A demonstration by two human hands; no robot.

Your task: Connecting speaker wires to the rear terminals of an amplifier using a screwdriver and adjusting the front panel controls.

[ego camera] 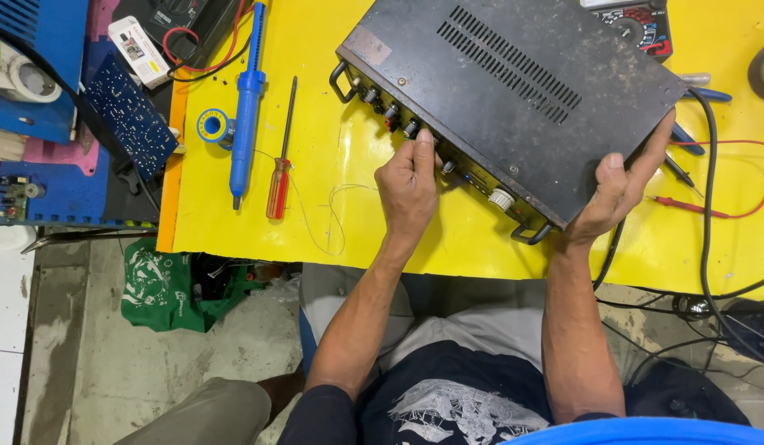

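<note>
A black metal amplifier box with vent slots lies tilted on the yellow table. Its front panel, with a row of knobs and a white knob, faces me. My left hand pinches one of the small knobs near the panel's middle. The near right corner of the box, by the side panel, is gripped by my right hand, thumb on top.
A blue desoldering pump, a red-handled screwdriver and a solder spool lie left of the box. A blue circuit board sits at the left edge. Red and black probe leads trail right. A multimeter sits behind.
</note>
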